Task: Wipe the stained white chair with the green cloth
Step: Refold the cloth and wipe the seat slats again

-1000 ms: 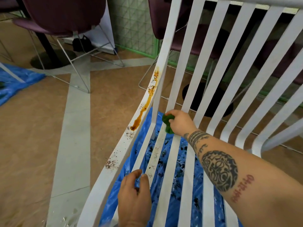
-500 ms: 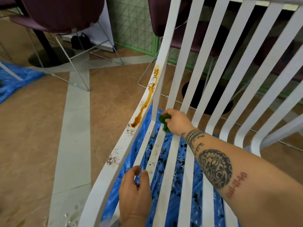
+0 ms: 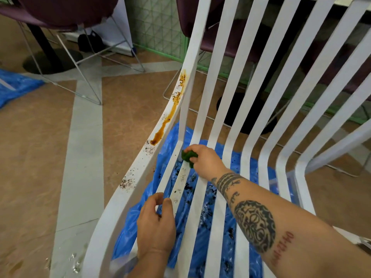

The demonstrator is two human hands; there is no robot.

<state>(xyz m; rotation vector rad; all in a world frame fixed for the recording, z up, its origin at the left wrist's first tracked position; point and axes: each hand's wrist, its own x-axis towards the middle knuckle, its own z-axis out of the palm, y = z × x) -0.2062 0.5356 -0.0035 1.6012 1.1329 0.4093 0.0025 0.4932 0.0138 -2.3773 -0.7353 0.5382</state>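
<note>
Legibly, red "04-12" tattoo (image 3: 282,250) near green cloth (image 3: 188,156), white chair (image 3: 192,47).

Café-like room: purple chairs (image 3: 60,11), pedestal tables (image 3: 51,61)

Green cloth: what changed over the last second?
The right hand, gripping the green cloth, slid it a little down a slat of the white chair, toward the seat front. Nothing was taken up or let go. The left hand kept holding a slat near the front; the orange stain on the side rail is unchanged.
</note>
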